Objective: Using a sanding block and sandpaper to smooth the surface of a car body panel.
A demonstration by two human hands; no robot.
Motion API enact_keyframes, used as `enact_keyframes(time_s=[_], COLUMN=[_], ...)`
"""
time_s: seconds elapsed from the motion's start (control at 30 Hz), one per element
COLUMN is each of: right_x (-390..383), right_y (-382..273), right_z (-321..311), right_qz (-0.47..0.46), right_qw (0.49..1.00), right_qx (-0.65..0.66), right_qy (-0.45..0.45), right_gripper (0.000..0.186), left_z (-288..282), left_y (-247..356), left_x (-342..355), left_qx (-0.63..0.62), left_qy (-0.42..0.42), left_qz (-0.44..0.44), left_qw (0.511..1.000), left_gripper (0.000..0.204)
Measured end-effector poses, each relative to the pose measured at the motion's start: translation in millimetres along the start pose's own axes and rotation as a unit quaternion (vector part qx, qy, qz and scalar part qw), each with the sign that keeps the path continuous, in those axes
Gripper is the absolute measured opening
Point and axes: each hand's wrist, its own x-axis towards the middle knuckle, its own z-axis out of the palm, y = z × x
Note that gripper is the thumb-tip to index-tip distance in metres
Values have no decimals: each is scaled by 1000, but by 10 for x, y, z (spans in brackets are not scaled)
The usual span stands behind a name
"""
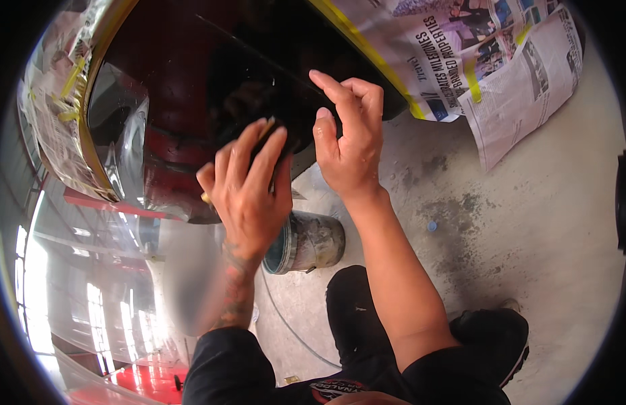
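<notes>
A glossy black car panel [211, 88] fills the space above both hands, edged with yellow masking tape [367, 50] and newspaper [522, 74]. Grey concrete floor [529, 229] lies below and to the right of the right hand. A dirty bucket [313, 241] stands just under the two wrists. The left hand [249, 192] is pressed flat on the panel, fingers together over a small dark pad [269, 131] that is mostly hidden. The right hand [350, 138] is held just beside it, fingers loosely spread, fingertips touching the panel.
</notes>
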Motion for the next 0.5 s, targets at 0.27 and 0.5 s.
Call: enact_keyframes(time_s=[0.27,0.5], right_x=[630,664], right_y=[-399,-685], right_z=[103,156], right_qz=[-232,-215], right_qw=[941,895], right_qx=[-238,-373], right_qy=[-65,-113], right_gripper=[65,61], left_z=[426,1039], left_y=[582,977], left_x=[-1761,-2333], left_qx=[-269,-400], left_qy=[-157,-225], left_qz=[-252,-274], left_qw=[916,845], left_gripper=[39,39])
